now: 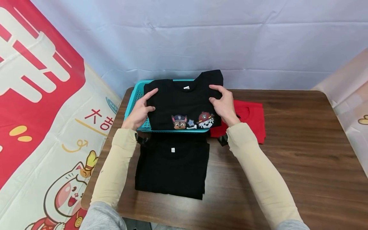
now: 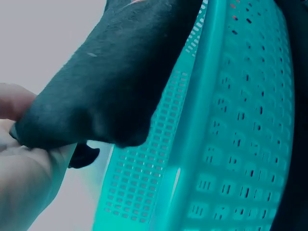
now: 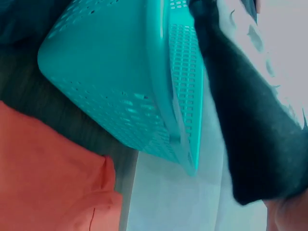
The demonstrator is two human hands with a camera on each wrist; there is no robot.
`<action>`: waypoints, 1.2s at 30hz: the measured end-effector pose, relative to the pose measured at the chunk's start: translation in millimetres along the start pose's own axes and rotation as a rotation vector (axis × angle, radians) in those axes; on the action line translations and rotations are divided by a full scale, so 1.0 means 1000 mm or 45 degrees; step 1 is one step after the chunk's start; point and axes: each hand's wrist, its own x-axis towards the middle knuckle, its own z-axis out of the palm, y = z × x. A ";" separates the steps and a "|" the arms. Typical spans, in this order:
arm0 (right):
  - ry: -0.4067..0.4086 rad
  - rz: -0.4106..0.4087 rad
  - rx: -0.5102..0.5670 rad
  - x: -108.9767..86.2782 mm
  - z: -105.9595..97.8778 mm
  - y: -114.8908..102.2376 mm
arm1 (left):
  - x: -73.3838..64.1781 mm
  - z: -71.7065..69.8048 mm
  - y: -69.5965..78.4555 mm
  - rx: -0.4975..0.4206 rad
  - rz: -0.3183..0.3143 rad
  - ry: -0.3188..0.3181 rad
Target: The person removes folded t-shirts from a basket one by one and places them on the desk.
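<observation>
Both hands hold a folded black T-shirt (image 1: 184,99) with two cartoon dog heads printed near its lower edge. It is over a turquoise plastic basket (image 1: 135,99), hiding most of the basket's inside. My left hand (image 1: 138,110) grips the shirt's left side, thumb and fingers pinching the fold, as the left wrist view also shows. On the opposite side my right hand (image 1: 224,103) pinches the right edge. Wrist views put the shirt (image 2: 101,77) above the basket's rim (image 3: 159,72).
In front of the basket lies another folded black shirt (image 1: 172,169) with a white neck label. A folded red shirt (image 1: 253,121) is on the brown wooden table (image 1: 302,153), right of the basket. White cloth (image 1: 201,38) hangs behind; a printed red-and-white banner (image 1: 51,134) hangs at left.
</observation>
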 end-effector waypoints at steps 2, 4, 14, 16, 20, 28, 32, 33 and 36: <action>0.018 -0.014 0.007 -0.001 -0.003 0.000 | -0.003 0.002 0.001 -0.030 0.006 -0.005; 0.037 -0.022 0.012 -0.002 -0.005 -0.001 | -0.006 0.003 0.002 -0.066 0.017 -0.027; 0.093 -0.037 0.042 -0.011 -0.012 -0.001 | -0.013 0.013 0.008 -0.328 0.077 -0.120; 0.104 -0.033 0.046 -0.013 -0.014 -0.001 | -0.013 0.016 0.009 -0.399 0.075 -0.140; 0.124 -0.041 0.046 -0.015 -0.019 -0.001 | -0.014 0.021 0.009 -0.517 0.097 -0.182; 0.123 -0.051 0.030 -0.023 -0.029 -0.004 | -0.014 0.029 0.010 -0.600 0.127 -0.254; 0.136 -0.020 0.008 -0.026 -0.034 -0.004 | -0.014 0.032 0.010 -0.597 0.106 -0.267; 0.141 -0.011 0.002 -0.027 -0.035 -0.005 | -0.014 0.033 0.010 -0.587 0.111 -0.281; 0.151 -0.004 0.002 -0.029 -0.038 -0.006 | -0.014 0.036 0.011 -0.585 0.111 -0.295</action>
